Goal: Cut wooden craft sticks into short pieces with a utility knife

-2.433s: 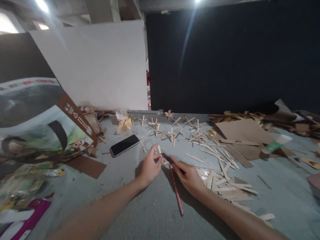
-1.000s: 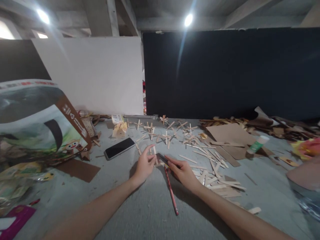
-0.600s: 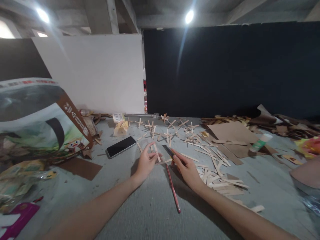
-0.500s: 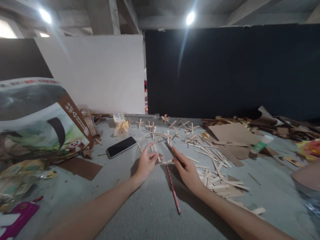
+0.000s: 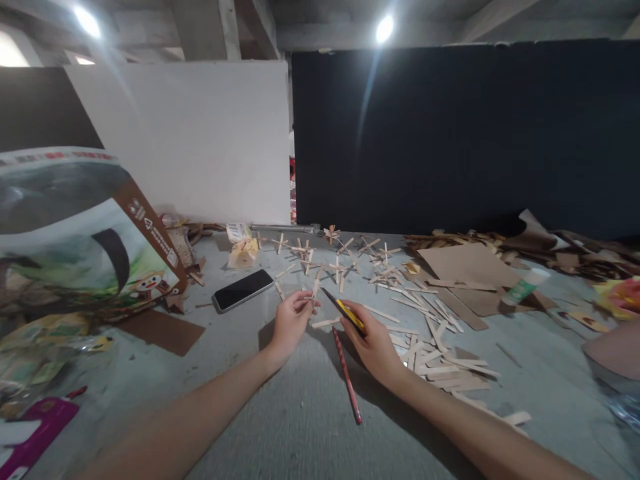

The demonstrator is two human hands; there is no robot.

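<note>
My left hand (image 5: 290,327) pinches a small wooden craft stick (image 5: 316,287), which tilts up from the fingertips. In my right hand (image 5: 374,348) is a yellow and black box cutter (image 5: 352,318), its dark tip pointing away and to the left, close to the stick but apart from it. Between the hands a short craft stick (image 5: 326,323) lies on the table. A red pencil (image 5: 347,377) rests just left of my right hand. Beyond the hands lie several crossed craft sticks (image 5: 337,269).
Loose craft sticks (image 5: 450,373) are heaped to the right. A phone (image 5: 243,291) lies left of my left hand. Cardboard pieces (image 5: 460,267) and a glue stick (image 5: 525,288) are at the right. At the left are a large printed bag (image 5: 145,233) and a purple glue gun (image 5: 45,427).
My left fingers have closed around the craft stick and raised it from the table. The box cutter has turned, so its yellow side now shows, and its tip has shifted slightly left.
</note>
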